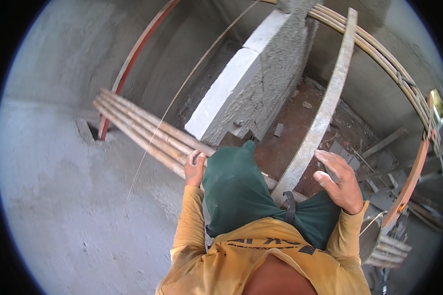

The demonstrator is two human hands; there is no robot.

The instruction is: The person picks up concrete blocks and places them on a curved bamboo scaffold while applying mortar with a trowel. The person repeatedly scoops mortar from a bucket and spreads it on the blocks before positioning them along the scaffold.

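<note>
My left hand is beside my left knee, over the bamboo poles. Its fingers are loosely bent, with a gap by the thumb and nothing visible in them; whether it touches the poles I cannot tell. My right hand hovers above my right thigh, fingers stretched out and thumb apart, its tips whitened with dust. Just left of it, a long grey cement-smeared bar runs from my lap up toward the far wall. A dark strap-like piece lies at its near end, over my green trousers.
Ahead stands a low block wall with a white top and rough plastered side. Rubble lies on the reddish floor. A thin string crosses at left. A red-edged bar leans there; more bamboo spans the right.
</note>
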